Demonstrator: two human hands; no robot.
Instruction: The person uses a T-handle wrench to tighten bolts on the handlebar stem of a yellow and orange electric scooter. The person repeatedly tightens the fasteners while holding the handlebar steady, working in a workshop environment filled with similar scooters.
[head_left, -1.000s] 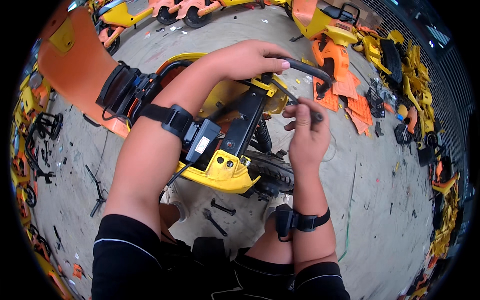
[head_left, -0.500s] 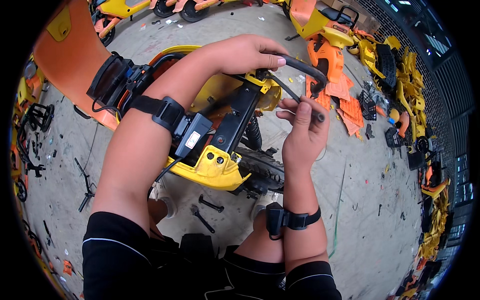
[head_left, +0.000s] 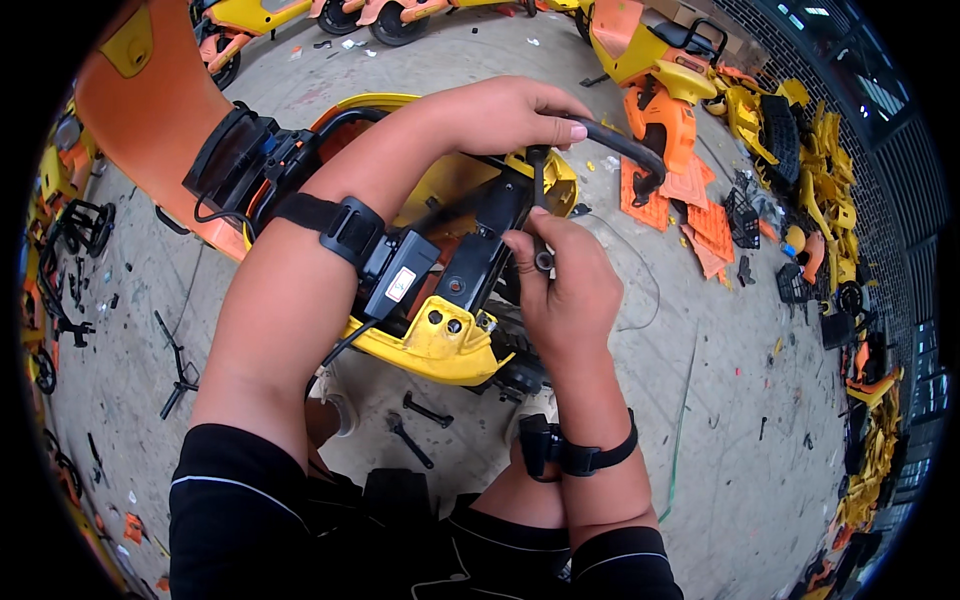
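Note:
My left hand (head_left: 510, 115) reaches over a partly stripped yellow and orange scooter (head_left: 420, 350) and is closed round a curved black grab rail (head_left: 628, 150). Below it, my right hand (head_left: 575, 290) grips a dark socket wrench (head_left: 540, 185) between thumb and fingers. One end of the wrench meets the scooter under my left hand; its hollow end shows beside my right thumb. What the far end sits on is hidden. Between my arms lie the scooter's black frame beam (head_left: 480, 250) and a yellow rear panel with round holes.
An open-end wrench (head_left: 410, 440) and a short black bar (head_left: 428, 410) lie on the concrete by my feet. Orange panels (head_left: 708, 235) and heaped yellow parts (head_left: 830, 190) line the right. More scooters (head_left: 650, 60) stand at the back.
My right hand has swung left and inward with the socket wrench, turning it from slanting right to nearly straight toward me. My left hand stays on the rail.

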